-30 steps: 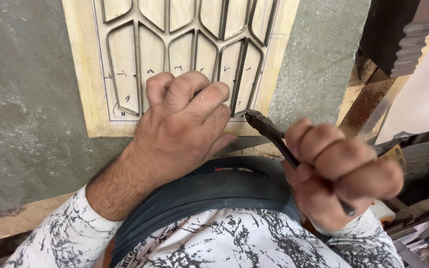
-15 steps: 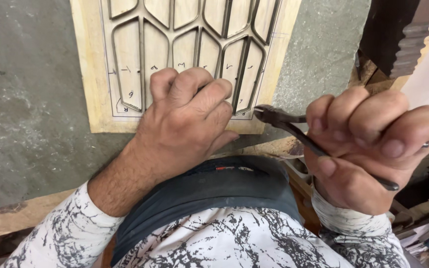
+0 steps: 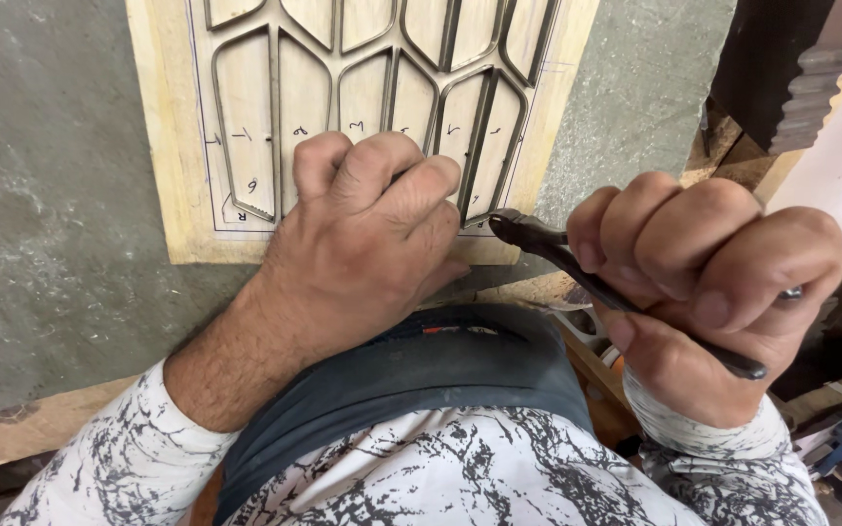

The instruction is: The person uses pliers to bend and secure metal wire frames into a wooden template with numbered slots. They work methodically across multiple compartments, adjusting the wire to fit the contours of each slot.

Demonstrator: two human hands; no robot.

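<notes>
At the left of the frame lies the grey worktop (image 3: pixel 60 224), and on it, in the upper middle, rests a pale wooden panel (image 3: pixel 172 185) inlaid with thin metal strips that outline long pointed cells. The left hand (image 3: pixel 363 244) lies knuckles-up on the lower edge of that panel in the centre of the frame, fingers curled shut and pressing down on the wood, holding nothing loose that shows. Right of it, the right hand (image 3: pixel 704 292) has its fingers wrapped tight around dark metal pliers (image 3: pixel 548 248), whose closed nose points left and sits just beside the panel's lower right corner
</notes>
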